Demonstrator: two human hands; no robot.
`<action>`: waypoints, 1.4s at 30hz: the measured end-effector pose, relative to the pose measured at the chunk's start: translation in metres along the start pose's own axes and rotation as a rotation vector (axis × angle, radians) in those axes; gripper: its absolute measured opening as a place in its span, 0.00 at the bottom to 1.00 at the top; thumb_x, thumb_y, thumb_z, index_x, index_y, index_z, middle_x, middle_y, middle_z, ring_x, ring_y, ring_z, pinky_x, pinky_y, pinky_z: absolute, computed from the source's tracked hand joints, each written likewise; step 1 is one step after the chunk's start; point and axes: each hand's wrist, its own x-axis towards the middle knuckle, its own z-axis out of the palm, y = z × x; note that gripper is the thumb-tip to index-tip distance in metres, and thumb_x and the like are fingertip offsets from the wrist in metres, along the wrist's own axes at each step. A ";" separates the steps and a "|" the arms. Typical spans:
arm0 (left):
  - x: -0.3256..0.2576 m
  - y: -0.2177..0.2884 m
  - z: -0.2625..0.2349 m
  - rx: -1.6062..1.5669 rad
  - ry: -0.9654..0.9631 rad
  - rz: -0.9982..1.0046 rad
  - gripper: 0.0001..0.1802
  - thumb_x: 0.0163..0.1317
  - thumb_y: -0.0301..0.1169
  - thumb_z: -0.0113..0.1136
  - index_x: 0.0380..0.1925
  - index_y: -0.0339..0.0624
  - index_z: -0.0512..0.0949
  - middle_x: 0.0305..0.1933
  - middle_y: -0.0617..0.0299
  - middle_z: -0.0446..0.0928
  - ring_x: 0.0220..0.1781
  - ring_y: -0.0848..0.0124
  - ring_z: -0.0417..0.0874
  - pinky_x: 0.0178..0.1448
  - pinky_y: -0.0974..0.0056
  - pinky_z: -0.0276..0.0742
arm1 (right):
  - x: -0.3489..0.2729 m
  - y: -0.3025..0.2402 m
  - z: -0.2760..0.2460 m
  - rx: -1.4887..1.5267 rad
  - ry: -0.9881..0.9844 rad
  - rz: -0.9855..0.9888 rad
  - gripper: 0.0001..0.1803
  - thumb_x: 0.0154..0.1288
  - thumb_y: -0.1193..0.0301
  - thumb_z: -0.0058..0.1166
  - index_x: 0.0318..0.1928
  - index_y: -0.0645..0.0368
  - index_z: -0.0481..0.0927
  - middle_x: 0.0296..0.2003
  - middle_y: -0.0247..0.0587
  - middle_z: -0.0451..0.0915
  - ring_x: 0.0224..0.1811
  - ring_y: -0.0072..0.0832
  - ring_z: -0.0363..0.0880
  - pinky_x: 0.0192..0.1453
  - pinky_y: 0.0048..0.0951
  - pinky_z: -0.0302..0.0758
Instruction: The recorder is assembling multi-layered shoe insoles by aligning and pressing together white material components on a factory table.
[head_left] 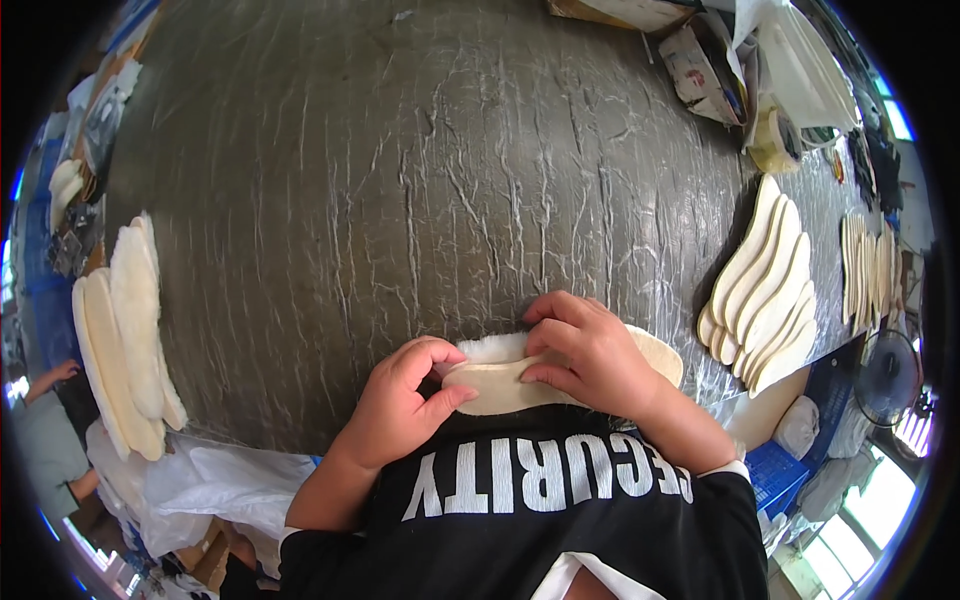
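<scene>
**Insole pinched at both ends, long axis running L–R**

Closest to the body, at the near table edge: a cream insole (500, 385) w/ a white fleecy layer (490, 347) showing along its far side. Long axis lies roughly left-to-right across the person's front, so each hand sits at its own end.

Left hand (400, 400): on the left tip, thumb underneath on the near side, fingers curled over the top, closed on the edge. Right hand (590, 360): lies over the middle and right part, fingertips together, pressing/pinching where fleece meets the cream layer. Right end of the insole sticks out past the right wrist. Both hands touching it; the right covers more of it, the left holds only the tip.

Farther out: grey worktable (420, 180), scuffed w/ pale streaks. At its left edge, a stack of fleecy insoles (125, 330). At the right, a fanned stack of flat cream insoles (765, 290), well apart from the hands. Beyond that, far right rim, another row of thin cream pieces (868, 265), and clutter of papers/boxes (720, 60) at the far right corner.
</scene>
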 end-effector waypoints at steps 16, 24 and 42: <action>0.008 0.009 0.000 0.164 -0.075 0.108 0.26 0.46 0.32 0.79 0.43 0.35 0.77 0.37 0.57 0.80 0.35 0.70 0.80 0.41 0.67 0.77 | 0.000 -0.002 0.012 -0.025 -0.007 -0.044 0.13 0.51 0.61 0.67 0.31 0.51 0.77 0.28 0.28 0.78 0.36 0.32 0.78 0.41 0.37 0.66; 0.009 0.013 0.007 0.241 -0.103 0.069 0.19 0.49 0.33 0.74 0.37 0.36 0.79 0.34 0.54 0.80 0.34 0.56 0.82 0.39 0.58 0.77 | -0.002 -0.007 0.011 -0.069 -0.002 -0.057 0.15 0.49 0.60 0.68 0.31 0.51 0.76 0.29 0.28 0.79 0.34 0.31 0.78 0.42 0.35 0.66; 0.010 0.015 0.001 0.482 -0.106 0.242 0.15 0.48 0.34 0.73 0.32 0.41 0.79 0.35 0.61 0.78 0.33 0.61 0.78 0.40 0.59 0.71 | -0.011 0.014 0.002 -0.041 -0.099 -0.109 0.15 0.50 0.58 0.66 0.38 0.47 0.86 0.34 0.24 0.82 0.37 0.27 0.78 0.45 0.34 0.67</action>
